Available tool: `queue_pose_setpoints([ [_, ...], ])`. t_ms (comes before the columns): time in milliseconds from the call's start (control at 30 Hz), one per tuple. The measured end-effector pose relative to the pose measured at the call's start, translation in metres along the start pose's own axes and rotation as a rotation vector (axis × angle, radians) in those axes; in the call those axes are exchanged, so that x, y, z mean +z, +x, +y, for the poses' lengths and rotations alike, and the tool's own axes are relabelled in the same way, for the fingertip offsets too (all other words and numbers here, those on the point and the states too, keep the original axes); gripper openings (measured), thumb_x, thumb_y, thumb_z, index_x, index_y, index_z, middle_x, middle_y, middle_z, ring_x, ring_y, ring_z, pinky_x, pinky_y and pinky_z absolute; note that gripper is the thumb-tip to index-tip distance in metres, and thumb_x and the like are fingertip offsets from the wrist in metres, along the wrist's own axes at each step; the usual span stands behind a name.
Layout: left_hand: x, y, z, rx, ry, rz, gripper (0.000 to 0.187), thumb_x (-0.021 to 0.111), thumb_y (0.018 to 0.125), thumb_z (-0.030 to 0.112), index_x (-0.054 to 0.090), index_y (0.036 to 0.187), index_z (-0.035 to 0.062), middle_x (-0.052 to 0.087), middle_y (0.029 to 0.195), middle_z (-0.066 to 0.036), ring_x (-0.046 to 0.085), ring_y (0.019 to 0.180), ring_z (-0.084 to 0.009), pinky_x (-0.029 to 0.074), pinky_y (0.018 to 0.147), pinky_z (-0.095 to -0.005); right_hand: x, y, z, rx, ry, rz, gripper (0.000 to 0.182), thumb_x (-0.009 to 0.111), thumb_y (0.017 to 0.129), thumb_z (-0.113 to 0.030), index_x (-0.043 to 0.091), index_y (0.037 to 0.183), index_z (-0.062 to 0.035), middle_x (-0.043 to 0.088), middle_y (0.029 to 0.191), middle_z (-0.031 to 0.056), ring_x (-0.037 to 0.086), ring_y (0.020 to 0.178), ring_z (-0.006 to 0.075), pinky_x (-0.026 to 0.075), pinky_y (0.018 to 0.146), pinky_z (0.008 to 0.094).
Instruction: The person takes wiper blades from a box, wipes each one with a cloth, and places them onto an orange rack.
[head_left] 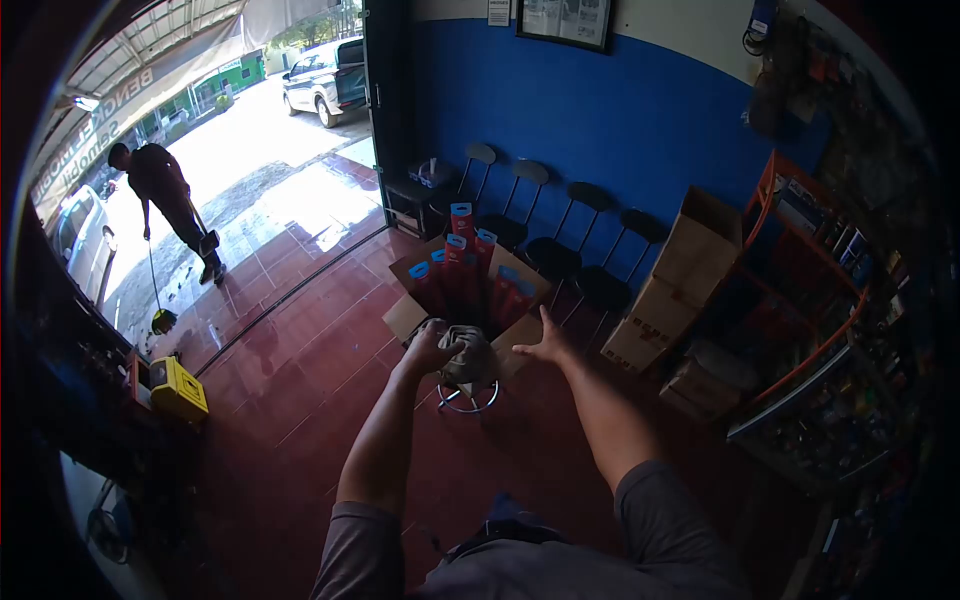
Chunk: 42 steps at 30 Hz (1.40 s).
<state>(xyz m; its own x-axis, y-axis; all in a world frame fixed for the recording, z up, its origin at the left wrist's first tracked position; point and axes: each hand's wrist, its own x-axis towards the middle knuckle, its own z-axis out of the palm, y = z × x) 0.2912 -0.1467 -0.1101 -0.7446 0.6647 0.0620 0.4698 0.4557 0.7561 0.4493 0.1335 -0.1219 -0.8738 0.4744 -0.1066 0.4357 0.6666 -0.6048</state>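
Note:
My left hand (430, 350) has its thumb and fingers on a bunched grey-green cloth item (468, 355), which looks like a folded cap or bag. That item is at the near side of an open cardboard box (408, 320). Out to the right, my right hand (547, 345) is empty beside a box flap, thumb and fingers spread. Several red packages (457, 255) with blue tops stand upright in the box. Under the box shows a round stool (468, 402) with a chrome ring; its seat is hidden.
Black chairs (553, 257) line the blue wall. Tall cartons (680, 275) and an orange-framed shelf (860, 305) stand to the right. A yellow case (180, 388) sits at left. Near the open doorway, a person (165, 195) holds a broom (163, 320); cars are parked outside.

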Motion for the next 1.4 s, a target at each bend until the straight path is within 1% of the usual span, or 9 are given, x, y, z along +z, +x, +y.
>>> queue_pose_setpoints([
  [300, -0.072, 0.088, -0.092, -0.18, 0.091, -0.079, 0.101, 0.083, 0.077, 0.06, 0.046, 0.148, -0.0016, 0.058, 0.14, -0.03, 0.058, 0.132, -0.0387, 0.048, 0.108, -0.0443, 0.047, 0.132, -0.053, -0.074, 0.024, 0.125, 0.132, 0.092, 0.066, -0.055, 0.02, 0.161, 0.0012, 0.037, 0.16, 0.0286, 0.04, 0.148, 0.0377, 0.034, 0.122, 0.0441],
  [467, -0.121, 0.141, -0.128, -0.296, 0.01, -0.215, 0.097, 0.081, 0.08, 0.059, 0.047, 0.147, -0.0022, 0.061, 0.138, -0.027, 0.062, 0.127, -0.0363, 0.051, 0.106, -0.0425, 0.052, 0.202, -0.095, -0.129, 0.083, 0.297, 0.112, 0.09, 0.072, -0.05, 0.034, 0.157, -0.005, 0.064, 0.133, 0.026, 0.064, 0.123, 0.0369, 0.05, 0.105, 0.0446],
  [633, -0.145, 0.196, -0.179, -0.231, -0.011, -0.296, 0.083, 0.078, 0.084, 0.059, 0.06, 0.135, -0.0034, 0.069, 0.127, -0.023, 0.067, 0.12, -0.0326, 0.054, 0.101, -0.0408, 0.035, 0.27, -0.139, -0.052, 0.141, 0.441, 0.086, 0.088, 0.078, -0.042, 0.051, 0.145, -0.0027, 0.071, 0.108, 0.0177, 0.07, 0.103, 0.0323, 0.055, 0.09, 0.0434],
  [767, -0.177, 0.239, -0.184, -0.351, -0.135, -0.479, 0.063, 0.075, 0.09, 0.054, 0.071, 0.116, -0.0026, 0.075, 0.106, -0.015, 0.076, 0.094, -0.023, 0.061, 0.079, -0.0374, 0.035, 0.315, -0.158, -0.036, 0.173, 0.617, 0.061, 0.085, 0.084, -0.029, 0.061, 0.133, -0.0009, 0.072, 0.1, 0.0161, 0.072, 0.091, 0.0277, 0.057, 0.084, 0.0414],
  [867, -0.193, 0.276, -0.196, -0.292, -0.133, -0.507, 0.057, 0.074, 0.092, 0.053, 0.072, 0.11, -0.0012, 0.076, 0.098, -0.011, 0.077, 0.086, -0.0186, 0.06, 0.07, -0.0341, 0.05, 0.355, -0.145, 0.003, 0.349, 0.435, 0.038, 0.079, 0.09, -0.01, 0.064, 0.123, -0.0006, 0.074, 0.097, 0.0131, 0.073, 0.076, 0.0175, 0.059, 0.071, 0.035],
  [1000, -0.202, 0.317, -0.202, -0.226, -0.111, -0.527, 0.056, 0.074, 0.091, 0.054, 0.073, 0.111, 0.0016, 0.076, 0.098, -0.01, 0.077, 0.086, -0.0184, 0.059, 0.069, -0.033, 0.071, 0.362, -0.143, 0.009, 0.419, 0.441, 0.021, 0.077, 0.09, -0.005, 0.061, 0.103, -0.0014, 0.073, 0.095, 0.0107, 0.075, 0.083, 0.02, 0.059, 0.072, 0.0364],
  [1167, -0.179, 0.359, -0.201, -0.028, -0.173, -0.57, 0.056, 0.073, 0.092, 0.052, 0.073, 0.115, 0.0016, 0.076, 0.099, -0.011, 0.076, 0.092, -0.0198, 0.059, 0.076, -0.0335, 0.047, 0.335, -0.195, -0.03, 0.368, 0.508, 0.021, 0.077, 0.091, -0.005, 0.06, 0.102, -0.0023, 0.073, 0.098, 0.0092, 0.074, 0.09, 0.019, 0.056, 0.079, 0.0356],
  [1233, -0.167, 0.375, -0.177, 0.138, -0.257, -0.476, 0.053, 0.074, 0.092, 0.048, 0.072, 0.115, 0.0004, 0.076, 0.101, -0.012, 0.075, 0.097, -0.0207, 0.058, 0.082, -0.0343, 0.022, 0.337, -0.212, -0.196, 0.139, 0.671, 0.019, 0.075, 0.093, -0.008, 0.062, 0.106, -0.0014, 0.073, 0.098, 0.0087, 0.071, 0.093, 0.0161, 0.054, 0.08, 0.0347],
  [1400, -0.167, 0.378, -0.053, 0.401, -0.694, -0.433, 0.052, 0.077, 0.093, 0.03, 0.061, 0.133, 0.0009, 0.074, 0.109, -0.018, 0.073, 0.106, -0.0248, 0.057, 0.087, -0.0365, -0.096, 0.316, -0.319, -0.398, 0.391, 0.749, 0.018, 0.071, 0.098, -0.015, 0.065, 0.109, -0.0019, 0.074, 0.098, 0.0082, 0.07, 0.09, 0.0145, 0.053, 0.08, 0.0316],
])
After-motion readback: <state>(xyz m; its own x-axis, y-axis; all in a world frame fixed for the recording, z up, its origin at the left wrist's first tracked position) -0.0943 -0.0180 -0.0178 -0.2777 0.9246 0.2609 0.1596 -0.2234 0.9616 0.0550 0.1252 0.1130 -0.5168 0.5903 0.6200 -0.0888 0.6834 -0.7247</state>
